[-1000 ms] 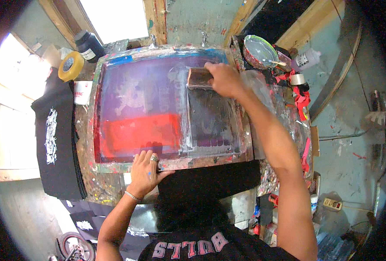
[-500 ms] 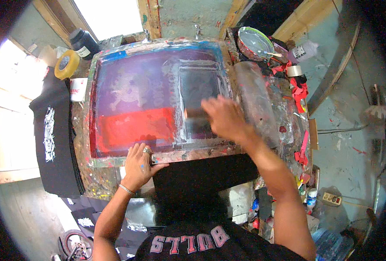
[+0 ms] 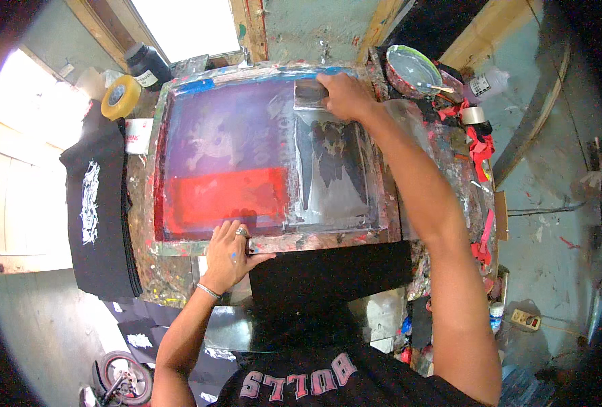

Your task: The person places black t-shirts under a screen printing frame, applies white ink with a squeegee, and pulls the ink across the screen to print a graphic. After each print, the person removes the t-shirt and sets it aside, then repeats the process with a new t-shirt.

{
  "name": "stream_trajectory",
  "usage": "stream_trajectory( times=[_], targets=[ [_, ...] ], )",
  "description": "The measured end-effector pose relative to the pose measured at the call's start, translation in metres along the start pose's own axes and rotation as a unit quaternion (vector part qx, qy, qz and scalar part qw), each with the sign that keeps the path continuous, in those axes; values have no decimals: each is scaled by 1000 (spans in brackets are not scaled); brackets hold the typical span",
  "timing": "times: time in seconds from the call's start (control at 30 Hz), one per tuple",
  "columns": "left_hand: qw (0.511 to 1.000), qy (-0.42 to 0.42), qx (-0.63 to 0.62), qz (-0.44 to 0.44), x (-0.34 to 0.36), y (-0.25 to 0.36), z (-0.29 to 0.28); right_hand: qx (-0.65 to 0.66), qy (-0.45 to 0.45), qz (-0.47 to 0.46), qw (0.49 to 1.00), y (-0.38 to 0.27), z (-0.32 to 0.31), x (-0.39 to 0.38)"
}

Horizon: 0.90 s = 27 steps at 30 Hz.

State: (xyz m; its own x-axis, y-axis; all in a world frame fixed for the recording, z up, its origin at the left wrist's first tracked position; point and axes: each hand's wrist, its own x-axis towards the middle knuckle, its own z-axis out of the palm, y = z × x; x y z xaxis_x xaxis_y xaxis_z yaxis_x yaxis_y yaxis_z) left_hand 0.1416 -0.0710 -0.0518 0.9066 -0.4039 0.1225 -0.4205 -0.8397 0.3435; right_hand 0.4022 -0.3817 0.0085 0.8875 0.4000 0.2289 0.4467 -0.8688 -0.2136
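A screen printing frame lies on the worktable, with purple mesh and a red block at its near left. Near the far right of the mesh, my right hand is closed on a squeegee, whose blade side rests on the screen. Below the squeegee, dark and grey wet ink spreads down the right panel, bordered by pale streaks. My left hand lies over the frame's near rail, fingers extended onto the mesh edge and thumb stretched along the rail. Black fabric shows under the near edge.
Printed black garments are stacked at left, near a tape roll and dark jar. A bowl of greyish ink and a bottle stand at far right. Red scraps and a power strip lie farther right.
My right hand has pushed the squeegee from the middle of the right panel to its far end. More grey ink shows behind it. My left hand stays on the near rail.
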Motion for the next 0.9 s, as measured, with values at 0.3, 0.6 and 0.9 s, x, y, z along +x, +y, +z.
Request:
stream_trajectory(
  times=[0.3, 0.6, 0.9],
  targets=[
    [1000, 9, 2, 4, 0, -2, -5, 51, -178, -226, 956, -87, -15, -121],
    [1000, -18, 0, -23, -5, -6, -7, -5, -42, -94, 995, -22, -22, -28],
    [999, 42, 2, 23, -9, -9, 1, -64, -89, 75, 991, -43, -18, -43]
  ],
)
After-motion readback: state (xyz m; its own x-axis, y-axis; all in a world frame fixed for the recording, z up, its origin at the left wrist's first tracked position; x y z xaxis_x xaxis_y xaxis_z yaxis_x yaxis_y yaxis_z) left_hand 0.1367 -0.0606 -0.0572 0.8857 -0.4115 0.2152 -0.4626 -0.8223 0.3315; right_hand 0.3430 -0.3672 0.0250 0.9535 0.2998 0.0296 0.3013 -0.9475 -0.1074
